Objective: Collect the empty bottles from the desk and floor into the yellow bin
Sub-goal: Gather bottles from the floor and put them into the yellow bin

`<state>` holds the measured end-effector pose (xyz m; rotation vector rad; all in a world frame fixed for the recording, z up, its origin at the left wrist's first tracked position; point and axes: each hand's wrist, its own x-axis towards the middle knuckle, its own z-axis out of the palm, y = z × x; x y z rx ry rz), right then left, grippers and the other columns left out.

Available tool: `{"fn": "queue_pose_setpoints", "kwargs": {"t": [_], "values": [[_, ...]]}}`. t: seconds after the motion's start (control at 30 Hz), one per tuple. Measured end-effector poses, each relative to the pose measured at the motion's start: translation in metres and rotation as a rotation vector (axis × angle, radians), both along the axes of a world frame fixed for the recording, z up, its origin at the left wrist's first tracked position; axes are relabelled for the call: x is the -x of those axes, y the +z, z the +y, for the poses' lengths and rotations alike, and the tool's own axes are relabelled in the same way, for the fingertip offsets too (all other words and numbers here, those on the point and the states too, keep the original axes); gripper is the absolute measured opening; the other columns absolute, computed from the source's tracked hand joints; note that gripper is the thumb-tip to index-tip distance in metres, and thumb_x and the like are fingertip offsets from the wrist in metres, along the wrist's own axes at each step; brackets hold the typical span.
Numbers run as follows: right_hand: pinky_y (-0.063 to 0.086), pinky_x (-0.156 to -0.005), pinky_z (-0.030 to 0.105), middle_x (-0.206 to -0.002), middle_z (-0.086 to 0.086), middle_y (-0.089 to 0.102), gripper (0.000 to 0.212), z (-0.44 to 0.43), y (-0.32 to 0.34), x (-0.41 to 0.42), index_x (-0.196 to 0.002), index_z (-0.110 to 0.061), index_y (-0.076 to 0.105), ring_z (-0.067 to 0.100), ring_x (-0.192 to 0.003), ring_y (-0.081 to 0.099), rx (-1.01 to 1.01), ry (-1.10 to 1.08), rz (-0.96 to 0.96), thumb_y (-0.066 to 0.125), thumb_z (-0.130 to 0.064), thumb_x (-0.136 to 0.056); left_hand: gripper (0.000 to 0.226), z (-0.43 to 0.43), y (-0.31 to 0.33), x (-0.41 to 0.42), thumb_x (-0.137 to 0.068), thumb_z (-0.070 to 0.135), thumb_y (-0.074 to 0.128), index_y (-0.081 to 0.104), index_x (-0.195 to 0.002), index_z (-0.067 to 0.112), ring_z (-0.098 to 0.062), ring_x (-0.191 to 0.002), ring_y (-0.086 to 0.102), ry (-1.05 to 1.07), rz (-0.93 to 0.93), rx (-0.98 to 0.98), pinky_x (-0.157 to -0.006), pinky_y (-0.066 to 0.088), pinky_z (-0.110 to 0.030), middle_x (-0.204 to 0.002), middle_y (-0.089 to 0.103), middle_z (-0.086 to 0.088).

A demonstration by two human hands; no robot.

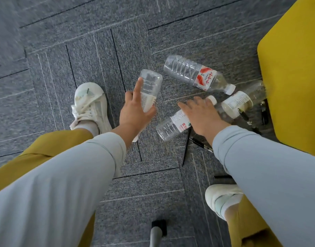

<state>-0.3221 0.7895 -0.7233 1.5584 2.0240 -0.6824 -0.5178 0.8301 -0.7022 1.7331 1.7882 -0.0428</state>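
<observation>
A clear bottle (150, 86) is clasped in the left grip (135, 114), well left of the yellow bin (296, 68). The right grip (201, 116) is spread open over a second bottle (171, 126) laid on the carpet (81, 50), nearer the bin.

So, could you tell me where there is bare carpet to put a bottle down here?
The carpet is bare beyond the left shoe, and again between the right shoe and the left sleeve. It is crowded beside the yellow bin, where three lying bottles and several pens cluster around the right hand.
</observation>
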Motion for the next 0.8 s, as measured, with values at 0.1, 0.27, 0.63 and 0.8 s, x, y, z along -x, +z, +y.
{"fn": "queue_pose_setpoints", "kwargs": {"t": [0.1, 0.27, 0.63, 0.8], "values": [[0.03, -0.109, 0.05, -0.137, 0.016, 0.037, 0.074, -0.006, -0.003, -0.006, -0.142, -0.013, 0.027, 0.035, -0.128, 0.034, -0.054, 0.006, -0.037, 0.062, -0.005, -0.078, 0.092, 0.0, 0.0, 0.0, -0.083, 0.029, 0.064, -0.001, -0.147, 0.039, -0.02, -0.079, 0.051, -0.008, -0.013, -0.004, -0.062, 0.045, -0.028, -0.134, 0.034, -0.01], [0.036, -0.102, 0.044, -0.126, 0.015, 0.043, 0.072, -0.004, 0.008, -0.021, -0.128, -0.005, 0.034, 0.032, -0.117, 0.043, -0.042, -0.067, 0.033, 0.074, -0.025, -0.071, 0.084, 0.002, 0.012, -0.003, -0.083, 0.027, 0.064, 0.008, -0.146, 0.029, -0.025, -0.08, 0.055, 0.01, -0.028, -0.031, -0.062, 0.048, -0.031, -0.138, 0.033, -0.011], [0.042, -0.09, 0.04, -0.131, 0.011, 0.044, 0.071, -0.02, 0.151, -0.046, -0.134, -0.014, 0.032, 0.032, -0.115, 0.049, -0.178, -0.395, 0.194, 0.064, -0.048, -0.08, 0.078, 0.034, 0.13, -0.022, -0.085, 0.037, 0.062, 0.013, -0.146, 0.026, -0.033, -0.094, 0.057, -0.042, -0.07, -0.231, -0.073, 0.054, -0.042, -0.138, 0.035, -0.012], [0.044, -0.087, 0.04, -0.13, 0.009, 0.044, 0.073, -0.051, 0.239, -0.076, -0.134, -0.012, 0.033, 0.03, -0.116, 0.048, -0.331, -0.447, 0.171, 0.062, -0.053, -0.081, 0.08, 0.036, 0.203, -0.064, -0.087, 0.037, 0.06, 0.01, -0.148, 0.027, -0.036, -0.107, 0.055, -0.04, -0.134, -0.335, -0.076, 0.05, -0.044, -0.141, 0.035, -0.012]]}}
